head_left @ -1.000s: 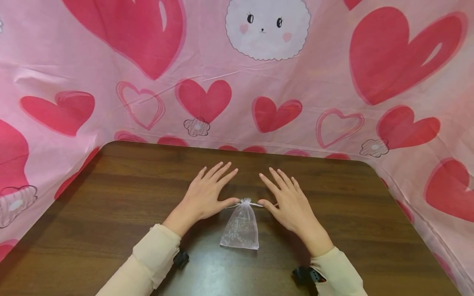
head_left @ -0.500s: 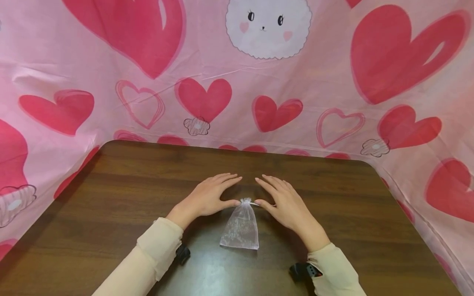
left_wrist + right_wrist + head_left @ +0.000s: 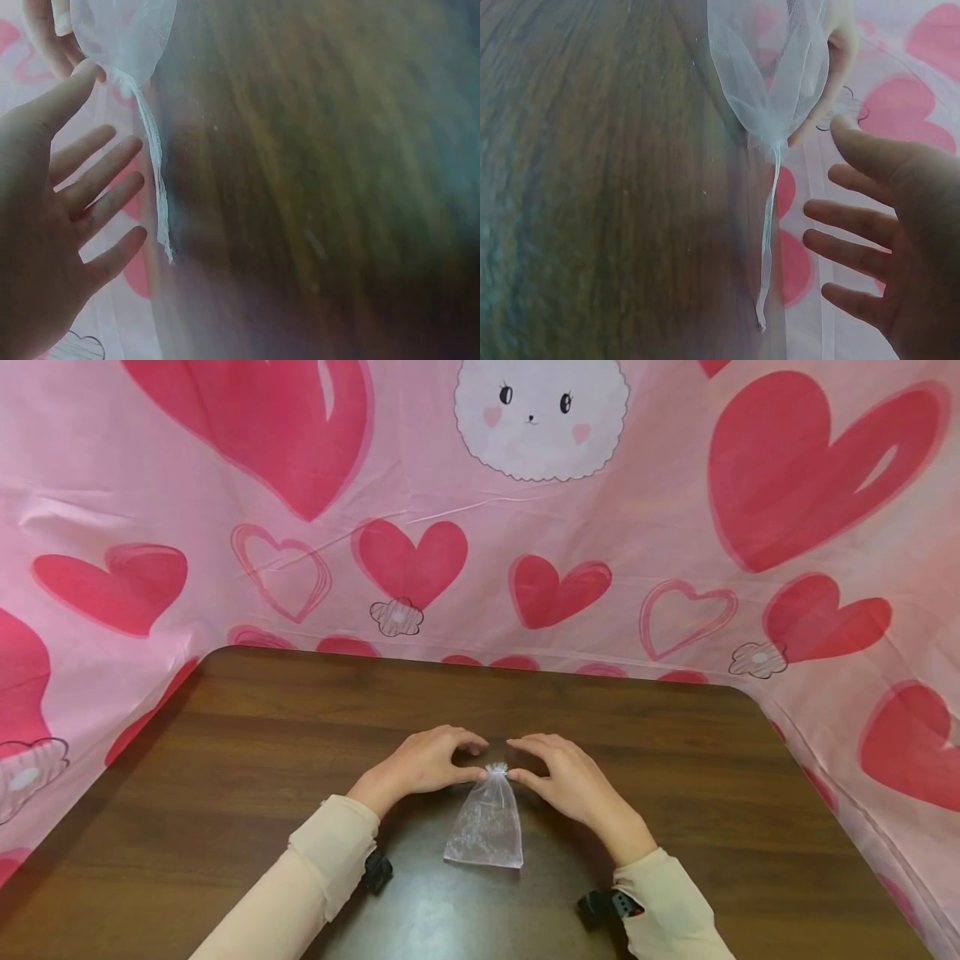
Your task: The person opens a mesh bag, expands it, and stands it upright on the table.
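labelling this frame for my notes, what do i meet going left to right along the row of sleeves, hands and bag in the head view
Cream long left sleeve, bare left hand, sheer white drawstring bag, bare right hand, cream right sleeve.

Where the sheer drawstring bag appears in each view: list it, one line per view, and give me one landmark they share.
Head: bag low, near the middle, its gathered neck between the left hand and right hand.
Left wrist: bag at the top left, cut off by the top edge.
Right wrist: bag at the top, just right of centre, cut off by the top edge.
Shared landmark: the pink heart-print cloth.
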Motion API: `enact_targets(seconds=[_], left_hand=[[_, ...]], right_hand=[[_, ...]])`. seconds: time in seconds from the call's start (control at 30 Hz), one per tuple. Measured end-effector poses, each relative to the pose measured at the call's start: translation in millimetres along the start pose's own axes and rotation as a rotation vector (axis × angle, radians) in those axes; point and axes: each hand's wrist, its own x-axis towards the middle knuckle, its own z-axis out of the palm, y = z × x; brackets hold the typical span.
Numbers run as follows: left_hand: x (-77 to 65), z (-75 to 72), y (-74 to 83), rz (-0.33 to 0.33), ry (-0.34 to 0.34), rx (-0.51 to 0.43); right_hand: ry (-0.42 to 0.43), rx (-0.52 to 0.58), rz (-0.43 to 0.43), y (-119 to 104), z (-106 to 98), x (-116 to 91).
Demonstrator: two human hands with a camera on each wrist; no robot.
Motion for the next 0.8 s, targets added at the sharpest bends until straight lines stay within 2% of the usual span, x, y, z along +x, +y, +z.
enact_targets(seconds=[0.33, 0.57, 0.8], left_hand=[[4.0, 2.2, 4.0, -0.014, -0.020, -0.013], [4.2, 4.9, 7.7, -0.022, -0.051, 0.003], [3.3, 9.4, 12.1, -0.013, -0.074, 0.028]], right_hand=[[-0.115, 0.084, 0.112, -4, 4, 2], [-0.158, 0.065, 0.104, -7, 11, 4], [-0.151, 0.047, 0.083, -11, 13, 4]])
